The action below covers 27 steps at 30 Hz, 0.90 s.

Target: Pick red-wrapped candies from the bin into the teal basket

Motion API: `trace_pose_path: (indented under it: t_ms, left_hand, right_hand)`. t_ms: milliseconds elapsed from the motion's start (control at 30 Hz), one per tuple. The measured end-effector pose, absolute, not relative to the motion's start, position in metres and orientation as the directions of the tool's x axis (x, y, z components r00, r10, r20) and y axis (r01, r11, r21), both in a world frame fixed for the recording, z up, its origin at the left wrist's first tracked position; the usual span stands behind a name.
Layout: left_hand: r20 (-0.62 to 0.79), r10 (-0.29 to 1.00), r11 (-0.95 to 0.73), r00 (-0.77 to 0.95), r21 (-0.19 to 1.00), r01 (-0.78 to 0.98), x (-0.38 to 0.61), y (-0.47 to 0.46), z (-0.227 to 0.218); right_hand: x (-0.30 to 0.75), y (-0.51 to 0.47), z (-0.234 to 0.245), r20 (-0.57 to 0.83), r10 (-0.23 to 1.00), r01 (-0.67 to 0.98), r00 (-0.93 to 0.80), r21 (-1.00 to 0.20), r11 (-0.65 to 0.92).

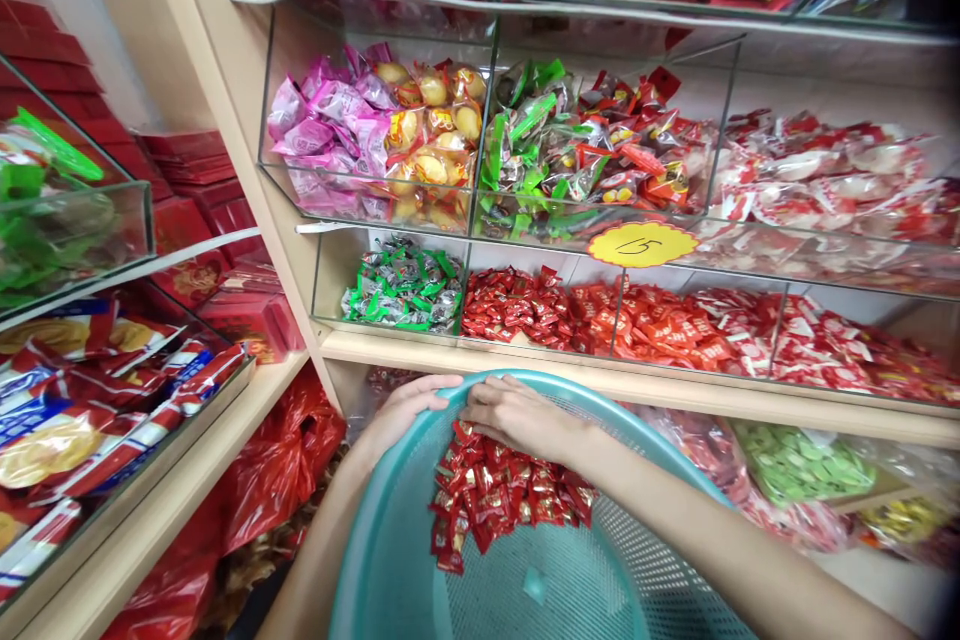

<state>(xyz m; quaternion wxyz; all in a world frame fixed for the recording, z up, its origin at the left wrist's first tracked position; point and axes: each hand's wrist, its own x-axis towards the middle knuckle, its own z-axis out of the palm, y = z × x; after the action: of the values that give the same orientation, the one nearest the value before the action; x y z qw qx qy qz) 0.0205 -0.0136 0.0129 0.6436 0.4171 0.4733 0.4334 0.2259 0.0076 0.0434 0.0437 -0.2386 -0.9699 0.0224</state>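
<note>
A teal plastic basket [390, 480] with mesh walls sits in front of me, below the shelf. My left hand [412, 405] is closed over its far left rim, the fingers lying along the edge. Inside the basket is a pile of small red-wrapped candies [502, 495], heaped towards the far side. My right hand [521, 415] reaches in just below the far rim, its fingers curled down onto the top of the pile. The palm and the candies under it are hidden.
Clear bins hold red-wrapped candies [517, 305], green-wrapped candies [405, 285] and purple packets [330, 115]. A yellow price tag [642, 245] hangs on the middle shelf. At left are packaged biscuits [90, 410] and a red plastic bag [281, 455]. The wooden shelf edge [555, 365] borders the basket.
</note>
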Motion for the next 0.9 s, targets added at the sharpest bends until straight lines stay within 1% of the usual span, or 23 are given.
trace_pose_path:
  t_ms: [100,167,200,267,333,367,400,433,500,567,633,700,900]
  left_hand:
    - [-0.253,0.949,0.289,0.189,0.937,-0.198,0.021,-0.013,0.013]
    - [-0.262,0.946,0.301,0.191,0.929,-0.215,0.022,-0.014,0.015]
    - [-0.266,0.946,0.304,0.187,0.927,-0.218,0.022,-0.014,0.016]
    - [-0.286,0.942,0.318,0.174,0.926,-0.204,0.023,-0.016,0.020]
    - [-0.301,0.939,0.330,0.168,0.926,-0.186,0.023,-0.016,0.022]
    - [-0.302,0.939,0.330,0.166,0.927,-0.181,0.023,-0.017,0.022]
    - [-0.303,0.938,0.331,0.168,0.927,-0.178,0.022,-0.017,0.022]
    - [-0.300,0.939,0.329,0.169,0.927,-0.181,0.022,-0.016,0.021]
    - [-0.288,0.941,0.320,0.176,0.928,-0.191,0.021,-0.016,0.019]
    - [-0.278,0.944,0.310,0.176,0.931,-0.193,0.021,-0.016,0.018]
    - [-0.269,0.947,0.301,0.175,0.935,-0.189,0.021,-0.015,0.017]
    - [-0.269,0.947,0.301,0.173,0.934,-0.193,0.022,-0.015,0.018]
    - [-0.280,0.947,0.307,0.158,0.932,-0.191,0.021,-0.014,0.018]
  right_hand:
    - [0.225,0.005,0.042,0.103,0.466,0.461,-0.879,-0.070,0.885]
    - [0.226,0.005,0.048,0.146,0.444,0.435,-0.884,-0.088,0.896]
    - [0.228,0.007,0.053,0.181,0.430,0.419,-0.884,-0.101,0.903]
    - [0.234,0.015,0.067,0.293,0.432,0.412,-0.853,-0.132,0.902]
    - [0.244,0.031,0.083,0.421,0.489,0.461,-0.764,-0.173,0.870]
    - [0.249,0.041,0.089,0.461,0.536,0.505,-0.707,-0.202,0.839]
    - [0.255,0.054,0.094,0.467,0.591,0.553,-0.658,-0.233,0.800]
    - [0.261,0.067,0.097,0.435,0.649,0.600,-0.624,-0.265,0.755]
    - [0.270,0.093,0.097,0.290,0.738,0.673,-0.610,-0.302,0.675]
    - [0.274,0.114,0.090,0.133,0.784,0.723,-0.606,-0.317,0.613]
    - [0.273,0.130,0.081,0.033,0.804,0.754,-0.594,-0.326,0.571]
    - [0.268,0.138,0.073,-0.010,0.810,0.767,-0.586,-0.330,0.551]
    - [0.258,0.144,0.059,-0.029,0.799,0.757,-0.601,-0.343,0.557]
